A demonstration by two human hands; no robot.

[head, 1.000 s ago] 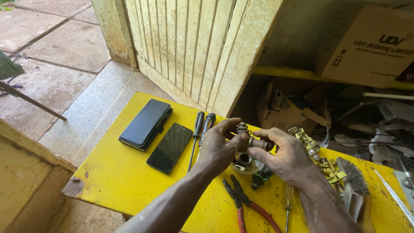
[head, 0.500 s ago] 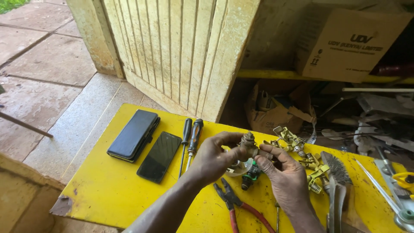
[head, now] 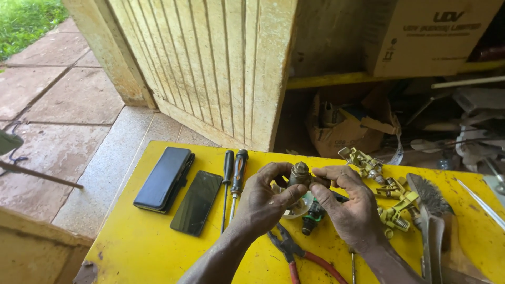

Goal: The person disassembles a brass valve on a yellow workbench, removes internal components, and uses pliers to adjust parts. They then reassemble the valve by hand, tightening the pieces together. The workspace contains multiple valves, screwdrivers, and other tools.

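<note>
Brass fitting (head: 300,174) is up off the yellow table (head: 131,242), pinched between both hands right over the middle of the bench. My left hand (head: 265,202) has thumb and fingers clamped round its left side, and my right hand (head: 350,202) grips the darker end sticking out to the right, so the two hands are close together with the part bridging them. I can't tell from here whether it's threaded or just pushed in.

Tips for doing this bit well, as far as I can judge: I keep one hand as the anchor and let only the other one twist, otherwise the whole thing just spins. Fingertips near the joint give better feel than a fist grip. I also hold it low over the table, because small bits drop, and there's a clear round cup (head: 297,208) directly under my hands to catch them.

Stuff near at hand if it's stuck: red-handled pliers (head: 300,255) on the near side, two screwdrivers (head: 234,179) to the left, next to two phones (head: 179,192). A green and black part (head: 314,213) sits just under my right thumb, yellow-green fittings (head: 392,202) lie to the right, and a wire brush (head: 428,202) is beyond those, good for dirty threads.
</note>
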